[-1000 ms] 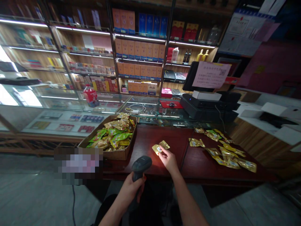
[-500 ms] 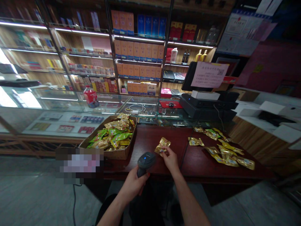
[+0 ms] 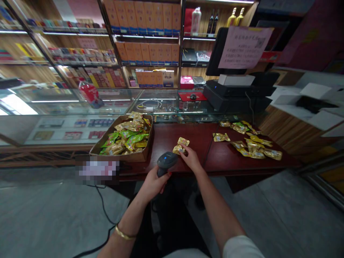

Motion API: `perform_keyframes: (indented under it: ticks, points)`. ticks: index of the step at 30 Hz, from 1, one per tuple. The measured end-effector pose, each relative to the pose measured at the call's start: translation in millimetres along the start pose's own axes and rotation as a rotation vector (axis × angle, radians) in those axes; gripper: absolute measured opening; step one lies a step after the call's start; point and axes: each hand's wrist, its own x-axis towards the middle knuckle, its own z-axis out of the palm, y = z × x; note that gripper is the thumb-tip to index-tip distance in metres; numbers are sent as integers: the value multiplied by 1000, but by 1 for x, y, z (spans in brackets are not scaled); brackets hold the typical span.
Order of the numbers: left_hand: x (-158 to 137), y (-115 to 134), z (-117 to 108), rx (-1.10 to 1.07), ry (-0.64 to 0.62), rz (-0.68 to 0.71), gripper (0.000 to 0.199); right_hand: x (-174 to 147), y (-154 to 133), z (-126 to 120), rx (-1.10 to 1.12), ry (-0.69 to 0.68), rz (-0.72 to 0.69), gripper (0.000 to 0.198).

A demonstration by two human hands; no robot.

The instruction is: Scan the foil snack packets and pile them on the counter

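Note:
My left hand [image 3: 152,183] is wrapped round the handle of a dark grey barcode scanner [image 3: 167,160], a small blue light glowing on its top. Just right of the scanner, my right hand [image 3: 191,159] has its fingertips closed on the near edge of a gold snack packet [image 3: 181,142], at the dark red tabletop [image 3: 163,138]. To the left stands a cardboard box [image 3: 149,143] filled with gold and green snack packets [image 3: 131,134]. More gold, yellow and green packets [image 3: 254,147] lie loose on the right part of the table.
Behind the table runs a glass counter [image 3: 115,102] bearing a red-labelled bottle [image 3: 90,92], a white cable [image 3: 149,104] and a mouse [image 3: 192,96]. A monitor [image 3: 216,53] with a pink notice stands back right. A black cable [image 3: 103,204] trails over the floor at left.
The view has tipped downward, so the table sits higher in the picture. Both hands keep their holds; the packet now lies closer to the scanner and is turned slightly.

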Motion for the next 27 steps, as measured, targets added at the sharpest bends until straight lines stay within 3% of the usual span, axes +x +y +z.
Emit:
perform_keyframes:
  ticks: [14,27]
  points:
    - [19,-2,-1,-36,-22,-67,25,0,-6,-6,31,-35,-11,23]
    - [15,-7,-2,3,17,-80,33,1,-5,-3,40,-43,-9,29]
